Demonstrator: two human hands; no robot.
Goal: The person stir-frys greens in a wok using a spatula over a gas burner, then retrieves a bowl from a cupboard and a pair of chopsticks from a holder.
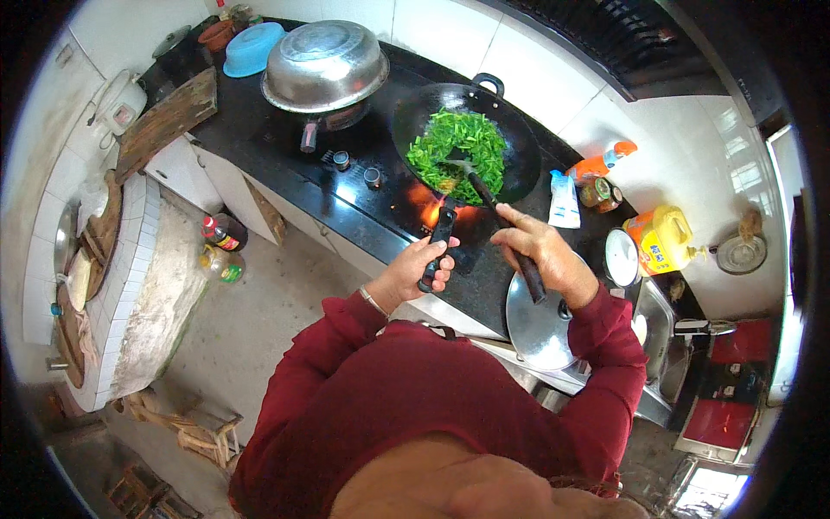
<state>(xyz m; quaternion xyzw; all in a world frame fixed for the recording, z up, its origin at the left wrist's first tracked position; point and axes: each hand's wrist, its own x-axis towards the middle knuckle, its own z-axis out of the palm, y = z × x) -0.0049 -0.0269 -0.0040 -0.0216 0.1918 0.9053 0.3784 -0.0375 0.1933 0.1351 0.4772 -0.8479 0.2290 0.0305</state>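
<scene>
My left hand is wrapped around the black wok handle, fingers closed on it. My right hand is closed around the dark spatula handle.

The wok sits upper centre of the frame, up and slightly right of both hands. Its handle's long axis runs from my left hand up toward the pan rim. The spatula's long axis runs diagonally, from my right hand at centre right up-left into the chopped greens, blade end buried in them. The right hand is the nearer one to the greens; the left only steadies the pan. Orange flame shows under the wok's near edge, just above my left fingers.

Counts: one wok, one spatula, one mound of greens. One upturned steel basin to the wok's left, one steel lid lying flat below my right hand, one yellow oil jug at right, two stove knobs on the black hob.
</scene>
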